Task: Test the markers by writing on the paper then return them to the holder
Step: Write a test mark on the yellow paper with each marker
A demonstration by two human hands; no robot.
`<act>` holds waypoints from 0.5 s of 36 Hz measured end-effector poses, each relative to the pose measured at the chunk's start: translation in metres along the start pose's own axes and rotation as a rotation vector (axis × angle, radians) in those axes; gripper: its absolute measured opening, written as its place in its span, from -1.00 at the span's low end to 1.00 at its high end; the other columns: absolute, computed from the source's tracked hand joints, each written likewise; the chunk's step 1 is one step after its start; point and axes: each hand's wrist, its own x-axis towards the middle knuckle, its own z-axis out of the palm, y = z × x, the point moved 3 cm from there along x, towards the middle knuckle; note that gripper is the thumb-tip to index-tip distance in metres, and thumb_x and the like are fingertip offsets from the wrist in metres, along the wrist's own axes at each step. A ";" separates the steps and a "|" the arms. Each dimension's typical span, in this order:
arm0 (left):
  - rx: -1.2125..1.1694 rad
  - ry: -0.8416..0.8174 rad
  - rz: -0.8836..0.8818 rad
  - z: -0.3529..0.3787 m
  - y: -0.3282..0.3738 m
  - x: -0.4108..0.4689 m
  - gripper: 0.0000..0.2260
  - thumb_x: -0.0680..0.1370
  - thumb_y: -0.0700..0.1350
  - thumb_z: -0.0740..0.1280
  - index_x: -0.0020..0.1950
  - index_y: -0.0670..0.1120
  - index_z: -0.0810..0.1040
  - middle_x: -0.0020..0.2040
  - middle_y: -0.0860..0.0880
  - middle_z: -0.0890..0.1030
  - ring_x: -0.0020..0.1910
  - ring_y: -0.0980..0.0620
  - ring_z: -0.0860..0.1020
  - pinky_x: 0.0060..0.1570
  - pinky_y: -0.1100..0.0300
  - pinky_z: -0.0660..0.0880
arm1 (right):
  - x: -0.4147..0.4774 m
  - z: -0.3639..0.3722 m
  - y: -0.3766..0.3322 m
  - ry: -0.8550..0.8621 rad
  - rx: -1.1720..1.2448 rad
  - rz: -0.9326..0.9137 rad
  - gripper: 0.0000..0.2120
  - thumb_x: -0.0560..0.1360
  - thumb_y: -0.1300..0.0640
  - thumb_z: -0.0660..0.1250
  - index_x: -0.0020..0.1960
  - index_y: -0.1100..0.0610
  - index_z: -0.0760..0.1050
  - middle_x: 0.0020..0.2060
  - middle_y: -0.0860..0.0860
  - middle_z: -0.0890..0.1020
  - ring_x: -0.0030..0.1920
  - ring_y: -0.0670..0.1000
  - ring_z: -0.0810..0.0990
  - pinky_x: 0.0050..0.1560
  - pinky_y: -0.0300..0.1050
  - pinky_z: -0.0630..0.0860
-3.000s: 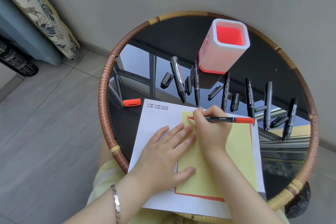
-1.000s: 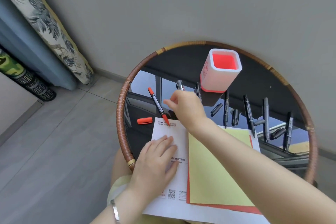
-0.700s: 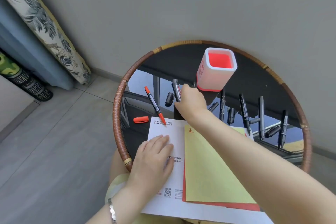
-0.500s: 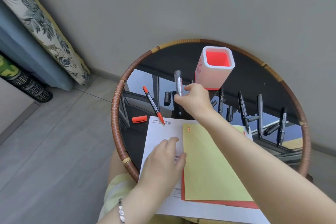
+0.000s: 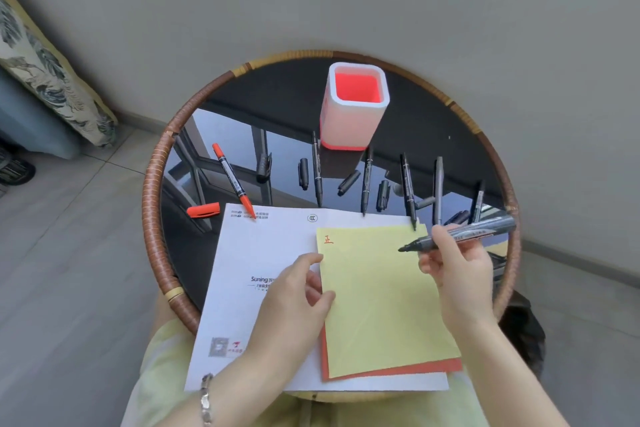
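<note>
On your yellow paper [image 5: 381, 305]: one red mark [image 5: 328, 240]. Right hand [image 5: 457, 270] pinches uncapped black marker [image 5: 460, 236]; left hand [image 5: 294, 298] rests flat. Holder [image 5: 356, 111] empty, returns pending.

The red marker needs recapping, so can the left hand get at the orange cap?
Probably yes: the left hand holds nothing, and the orange cap lies uncovered on the table beside the paper, nothing between them.

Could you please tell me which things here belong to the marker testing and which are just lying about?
Job: black marker in right hand; yellow paper; holder; red marker; red cap; other markers by the holder.
Lying about: white sheet; red sheet; curtain.
</note>
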 end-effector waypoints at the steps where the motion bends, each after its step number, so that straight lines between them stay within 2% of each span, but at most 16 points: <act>1: 0.024 0.013 0.018 0.002 0.001 -0.001 -0.64 0.50 -0.19 0.35 0.25 0.06 0.43 -0.14 0.11 0.50 -0.19 0.22 0.50 -0.20 0.50 0.37 | 0.000 -0.001 0.003 0.004 0.016 0.003 -0.87 0.51 0.23 0.27 -0.20 0.10 0.44 -0.44 -0.03 0.53 -0.47 -0.09 0.49 -0.44 -0.33 0.48; 3: 0.089 0.023 0.081 0.005 0.003 -0.002 -0.63 0.51 -0.19 0.33 0.29 0.04 0.41 -0.11 0.14 0.43 -0.18 0.24 0.48 -0.16 0.52 0.35 | -0.001 0.000 0.008 0.002 0.039 0.004 -0.90 0.50 0.24 0.28 -0.16 0.08 0.50 -0.37 0.00 0.58 -0.42 -0.08 0.57 -0.41 -0.32 0.52; 6: 0.314 -0.007 0.193 0.007 0.007 -0.003 -0.59 0.50 -0.15 0.35 0.34 -0.01 0.38 -0.01 0.06 0.38 -0.07 0.12 0.48 -0.08 0.39 0.39 | -0.003 0.008 0.012 -0.039 0.013 -0.032 -0.86 0.49 0.26 0.29 -0.13 0.05 0.56 -0.38 0.00 0.65 -0.36 -0.08 0.63 -0.37 -0.29 0.56; 8: 0.507 0.066 0.359 0.009 0.005 -0.001 -0.59 0.39 -0.15 0.45 0.22 -0.06 0.51 0.01 -0.02 0.46 -0.06 0.01 0.48 -0.17 0.24 0.49 | -0.005 0.014 0.013 -0.057 0.002 -0.055 -0.86 0.48 0.25 0.29 -0.10 0.04 0.55 -0.38 -0.02 0.68 -0.33 -0.09 0.65 -0.36 -0.29 0.57; 9: 0.559 0.118 0.461 0.011 0.003 -0.001 -0.65 0.35 -0.16 0.44 0.13 -0.08 0.56 0.01 -0.06 0.52 -0.05 -0.02 0.47 -0.19 0.19 0.50 | -0.004 0.016 0.013 -0.058 -0.003 -0.065 -0.87 0.48 0.25 0.29 -0.09 0.04 0.55 -0.36 -0.03 0.68 -0.32 -0.09 0.66 -0.35 -0.29 0.57; 11: 0.612 0.158 0.617 0.016 0.000 -0.001 -0.74 0.37 -0.17 0.28 0.01 -0.10 0.61 0.06 -0.08 0.59 0.03 -0.05 0.43 -0.08 0.14 0.41 | -0.004 0.021 0.013 -0.059 -0.030 -0.089 -0.88 0.48 0.24 0.31 -0.08 0.03 0.53 -0.32 0.00 0.68 -0.31 -0.09 0.66 -0.35 -0.29 0.57; 13: 0.643 0.128 0.700 0.019 -0.002 -0.001 -0.71 0.38 -0.18 0.18 -0.03 -0.12 0.64 0.09 -0.06 0.63 0.08 -0.04 0.42 -0.05 0.15 0.31 | -0.002 0.027 0.013 -0.062 -0.079 -0.119 -0.88 0.46 0.22 0.35 -0.10 0.02 0.50 -0.20 0.08 0.65 -0.32 -0.11 0.64 -0.36 -0.30 0.55; 15: 0.664 0.116 0.740 0.021 -0.006 -0.001 -0.71 0.39 -0.18 0.19 -0.02 -0.12 0.65 0.10 -0.05 0.64 0.11 -0.02 0.42 -0.03 0.14 0.32 | -0.001 0.033 0.014 -0.058 -0.134 -0.139 -0.87 0.43 0.19 0.40 -0.13 0.02 0.47 -0.16 0.15 0.61 -0.38 -0.16 0.59 -0.40 -0.33 0.51; 18: 0.631 0.114 0.745 0.023 -0.012 -0.002 -0.73 0.45 -0.14 0.21 0.03 -0.11 0.64 0.14 -0.03 0.63 0.16 -0.01 0.44 0.02 0.12 0.34 | 0.001 0.045 0.015 -0.036 -0.171 -0.150 -0.84 0.38 0.16 0.45 -0.21 0.06 0.46 -0.25 0.15 0.58 -0.47 -0.20 0.49 -0.47 -0.41 0.39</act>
